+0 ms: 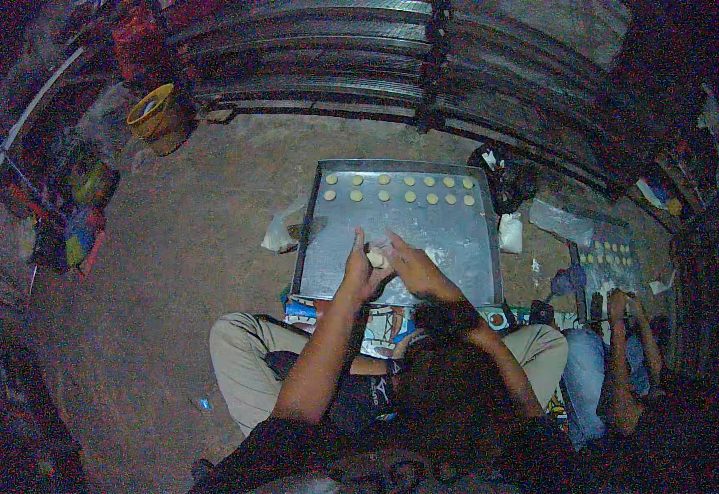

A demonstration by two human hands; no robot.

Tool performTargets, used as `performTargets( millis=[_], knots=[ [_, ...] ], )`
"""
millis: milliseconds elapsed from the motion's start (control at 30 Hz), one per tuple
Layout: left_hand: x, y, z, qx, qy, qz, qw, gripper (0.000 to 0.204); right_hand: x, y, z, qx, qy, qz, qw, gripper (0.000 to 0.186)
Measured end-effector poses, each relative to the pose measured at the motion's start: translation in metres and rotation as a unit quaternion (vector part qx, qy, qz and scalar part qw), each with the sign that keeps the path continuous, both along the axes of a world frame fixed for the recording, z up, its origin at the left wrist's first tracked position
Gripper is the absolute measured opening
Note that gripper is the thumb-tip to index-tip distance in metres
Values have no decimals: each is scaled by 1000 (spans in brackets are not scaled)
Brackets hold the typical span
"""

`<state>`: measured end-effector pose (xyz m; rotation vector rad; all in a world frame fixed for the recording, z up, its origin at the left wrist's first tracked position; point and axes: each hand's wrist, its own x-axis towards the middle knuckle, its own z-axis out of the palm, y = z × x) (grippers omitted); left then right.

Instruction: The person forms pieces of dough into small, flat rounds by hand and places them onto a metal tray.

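Observation:
My left hand (361, 273) cradles a pale lump of dough (376, 258) over the near half of a large metal tray (450, 235), thumb pointing up along its side. My right hand (411, 267) curves over the same lump from the right, fingers against it and partly hiding it. Across the far end of the tray lie two rows of several flat, round dough discs (358, 180). White flour (439, 254) is smeared on the metal right of my hands.
White bags (510, 232) flank the tray. At right, a co-worker's hands (623, 300) are at another tray (611, 273) with discs. Metal racks (310, 41) span the back, a yellow bucket (152, 119) stands back left, and coloured bundles (84, 226) lie left.

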<state>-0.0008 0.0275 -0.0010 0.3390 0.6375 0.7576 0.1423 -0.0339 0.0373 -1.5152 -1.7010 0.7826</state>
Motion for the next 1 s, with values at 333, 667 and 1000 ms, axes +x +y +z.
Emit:
performTargets(
  millis=[333,667,1000],
  knots=[
    [3,-2,25,110,221,77,966,56,13,7,-7,-6,189,-159,969,33],
    [40,-53,15,669,567,-147,457,70,79,13,-101,-63,372,-1,926,48],
    [11,-9,-27,559,560,-136,596,72,129,22,-34,-6,438,-490,754,53]
  ],
)
